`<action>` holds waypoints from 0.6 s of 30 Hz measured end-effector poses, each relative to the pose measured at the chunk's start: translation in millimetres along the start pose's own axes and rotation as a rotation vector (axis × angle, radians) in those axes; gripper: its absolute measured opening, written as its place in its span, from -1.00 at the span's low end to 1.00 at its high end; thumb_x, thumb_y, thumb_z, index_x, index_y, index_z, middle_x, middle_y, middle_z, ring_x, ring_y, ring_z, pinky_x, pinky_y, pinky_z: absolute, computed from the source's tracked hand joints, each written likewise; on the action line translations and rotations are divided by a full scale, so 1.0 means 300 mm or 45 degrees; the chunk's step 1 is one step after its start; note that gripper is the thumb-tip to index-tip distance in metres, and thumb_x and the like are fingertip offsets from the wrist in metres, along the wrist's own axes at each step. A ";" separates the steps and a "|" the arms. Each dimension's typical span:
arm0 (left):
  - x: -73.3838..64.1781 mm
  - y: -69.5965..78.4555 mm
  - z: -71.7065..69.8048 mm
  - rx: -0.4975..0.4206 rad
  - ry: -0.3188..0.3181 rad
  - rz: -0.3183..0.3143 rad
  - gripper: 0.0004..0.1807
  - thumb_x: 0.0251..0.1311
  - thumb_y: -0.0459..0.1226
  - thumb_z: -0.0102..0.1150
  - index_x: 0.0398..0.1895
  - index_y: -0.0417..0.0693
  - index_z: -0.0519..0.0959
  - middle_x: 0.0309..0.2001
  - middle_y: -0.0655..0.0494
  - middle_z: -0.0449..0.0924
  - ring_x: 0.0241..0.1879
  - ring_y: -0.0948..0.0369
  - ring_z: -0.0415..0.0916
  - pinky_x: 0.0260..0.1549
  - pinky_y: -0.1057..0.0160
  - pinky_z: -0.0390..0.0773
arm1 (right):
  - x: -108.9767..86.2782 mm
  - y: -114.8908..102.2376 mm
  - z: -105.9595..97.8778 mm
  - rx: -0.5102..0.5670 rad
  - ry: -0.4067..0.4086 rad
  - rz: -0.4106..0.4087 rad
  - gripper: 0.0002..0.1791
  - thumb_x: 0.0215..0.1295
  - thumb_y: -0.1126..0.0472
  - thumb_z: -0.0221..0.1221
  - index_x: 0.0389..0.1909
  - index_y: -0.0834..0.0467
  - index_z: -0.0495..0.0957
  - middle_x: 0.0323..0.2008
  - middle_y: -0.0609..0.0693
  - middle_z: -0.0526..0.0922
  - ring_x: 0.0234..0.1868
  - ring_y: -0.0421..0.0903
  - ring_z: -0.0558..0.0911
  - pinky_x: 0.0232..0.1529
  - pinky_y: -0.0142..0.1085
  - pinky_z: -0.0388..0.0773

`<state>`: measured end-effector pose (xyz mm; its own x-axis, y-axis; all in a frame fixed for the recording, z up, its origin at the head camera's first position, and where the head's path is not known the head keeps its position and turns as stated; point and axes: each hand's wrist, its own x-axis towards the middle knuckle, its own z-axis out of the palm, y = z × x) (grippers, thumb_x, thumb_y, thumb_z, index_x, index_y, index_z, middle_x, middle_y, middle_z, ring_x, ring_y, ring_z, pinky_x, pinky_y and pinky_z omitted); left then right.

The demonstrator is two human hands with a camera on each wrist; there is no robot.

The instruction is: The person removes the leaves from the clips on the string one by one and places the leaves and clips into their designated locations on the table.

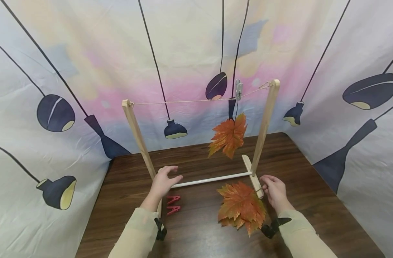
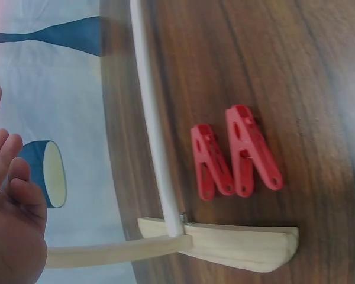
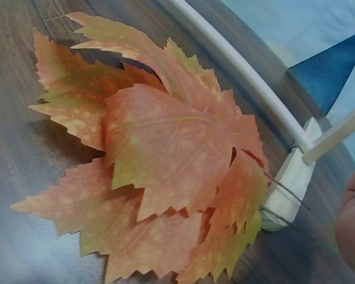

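Note:
My left hand [image 1: 163, 182] hovers by the left post of a wooden frame, thumb and fingers apart with nothing between them. Two red clothespins [image 2: 254, 151] lie below it on the table. On the right, my right hand [image 1: 275, 191] is beside the frame's foot, fingers loosely bent, near the thin stems of a stack of orange maple leaves [image 3: 165, 142]. These leaves rest on the table, stems pointing toward that hand. Another maple leaf [image 1: 230, 135] hangs by its stem from a grey clothespin [image 1: 238, 89] on the string [image 1: 183, 101].
The frame has a left post [image 1: 138, 138], a right post [image 1: 265, 125] and a white crossbar [image 1: 212, 179] low between them. It stands on a dark wood table [image 1: 196, 229]. Behind hangs a cloth backdrop [image 1: 186, 46] printed with lamps.

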<state>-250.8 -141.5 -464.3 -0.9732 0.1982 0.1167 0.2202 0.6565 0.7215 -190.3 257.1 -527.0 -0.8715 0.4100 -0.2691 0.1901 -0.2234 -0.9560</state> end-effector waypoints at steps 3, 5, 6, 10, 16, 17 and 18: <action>0.012 0.017 -0.010 -0.034 0.020 0.005 -0.49 0.08 -0.09 0.31 0.10 -0.07 0.52 -0.03 0.03 0.53 0.07 -0.01 0.40 -0.03 -0.06 0.40 | 0.002 -0.013 0.002 0.016 -0.017 -0.023 -0.64 0.35 0.26 0.07 0.05 0.39 0.34 -0.33 -0.11 0.59 -0.61 -0.36 0.44 -0.61 -0.54 0.39; 0.021 0.027 -0.016 -0.050 0.027 0.005 -0.49 0.08 -0.09 0.31 0.10 -0.06 0.52 -0.02 0.04 0.53 0.05 0.00 0.43 -0.05 -0.05 0.42 | 0.002 -0.025 0.005 0.016 -0.028 -0.038 -0.63 0.34 0.25 0.09 0.06 0.40 0.34 -0.35 -0.13 0.60 -0.61 -0.35 0.44 -0.60 -0.54 0.40; 0.025 0.033 -0.019 -0.061 0.029 0.001 -0.50 0.08 -0.08 0.31 0.10 -0.05 0.52 -0.02 0.05 0.52 0.05 0.00 0.43 -0.05 -0.04 0.43 | 0.004 -0.031 0.008 0.020 -0.027 -0.041 -0.63 0.33 0.26 0.10 0.06 0.40 0.35 -0.36 -0.14 0.60 -0.62 -0.35 0.44 -0.59 -0.54 0.41; 0.048 0.060 -0.032 -0.093 0.035 0.004 -0.51 0.09 -0.07 0.30 0.10 -0.01 0.52 0.00 0.08 0.53 0.08 0.02 0.42 -0.02 -0.02 0.41 | 0.009 -0.061 0.020 0.023 -0.035 -0.075 -0.60 0.32 0.28 0.11 0.08 0.43 0.33 -0.39 -0.16 0.58 -0.62 -0.34 0.43 -0.60 -0.54 0.41; 0.082 0.122 -0.058 -0.121 0.054 0.038 -0.50 0.10 -0.04 0.28 0.10 -0.01 0.52 0.03 0.06 0.53 0.09 0.03 0.40 -0.03 -0.01 0.41 | 0.018 -0.114 0.045 0.056 -0.046 -0.111 -0.66 0.28 0.28 0.15 0.00 0.37 0.38 -0.36 -0.09 0.56 -0.63 -0.34 0.43 -0.62 -0.53 0.40; 0.087 0.132 -0.063 -0.123 0.054 0.042 -0.49 0.11 -0.04 0.28 0.11 -0.01 0.52 0.03 0.05 0.53 0.09 0.03 0.40 -0.03 -0.01 0.41 | 0.017 -0.122 0.049 0.060 -0.049 -0.114 -0.68 0.27 0.28 0.16 -0.02 0.35 0.39 -0.35 -0.08 0.56 -0.64 -0.34 0.43 -0.62 -0.53 0.40; 0.091 0.143 -0.067 -0.122 0.051 0.045 -0.49 0.11 -0.03 0.28 0.11 -0.01 0.51 0.04 0.05 0.53 0.09 0.04 0.40 -0.03 -0.01 0.41 | 0.016 -0.129 0.054 0.064 -0.048 -0.116 -0.70 0.26 0.29 0.17 -0.05 0.34 0.40 -0.34 -0.06 0.55 -0.65 -0.33 0.43 -0.62 -0.53 0.40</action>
<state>-269.3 -122.7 -416.4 -0.9672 0.1898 0.1689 0.2491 0.5768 0.7780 -209.3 253.4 -489.2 -0.9005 0.3976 -0.1763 0.0877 -0.2312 -0.9690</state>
